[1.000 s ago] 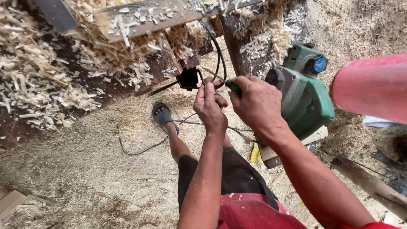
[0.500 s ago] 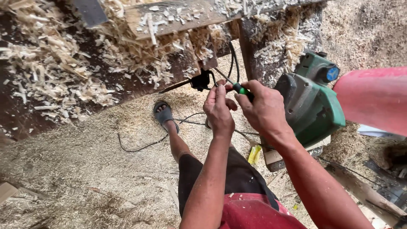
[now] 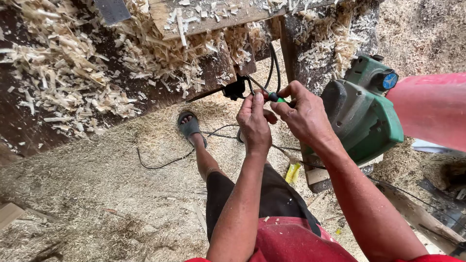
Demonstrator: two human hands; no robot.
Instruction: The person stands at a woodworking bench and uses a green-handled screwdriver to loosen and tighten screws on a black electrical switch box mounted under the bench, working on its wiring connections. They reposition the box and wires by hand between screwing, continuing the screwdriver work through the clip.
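Green-handled tool (image 3: pixel 280 99): a slim tool with a glossy green grip, mostly hidden; only a short stub shows between the two hands, pinched in the fingertips of the right hand.
Black cord (image 3: pixel 274 65): smooth rubbery cable, looped upward from the hands toward the bench edge, ending at a black plug (image 3: pixel 235 90) just left of the left hand's fingertips.
Left hand (image 3: pixel 254 123): fingers curled together, thumb raised, closed around the cord just beside the tool; the grip itself is partly hidden.
Right hand (image 3: pixel 303 114): touching the left hand, fingers bent and clamped on the green-handled tool.
Green power tool (image 3: pixel 366 114): bulky, rounded casing in matt green with a grey front and a blue round knob on top, just right of the right hand, resting on a wooden block.
Bench (image 3: pixel 145 92): dark, rough timber above and left of the hands, strewn with pale, curled wood shavings (image 3: pixel 63 73).
Floor (image 3: pixel 87 194): below the hands, thickly covered in fine sawdust, with a thin black wire snaking across it.
Foot (image 3: pixel 190 127): in a dark sandal, on the sawdust beneath the left hand.
Red shape (image 3: pixel 429 109): smooth, blurred, at the far right.
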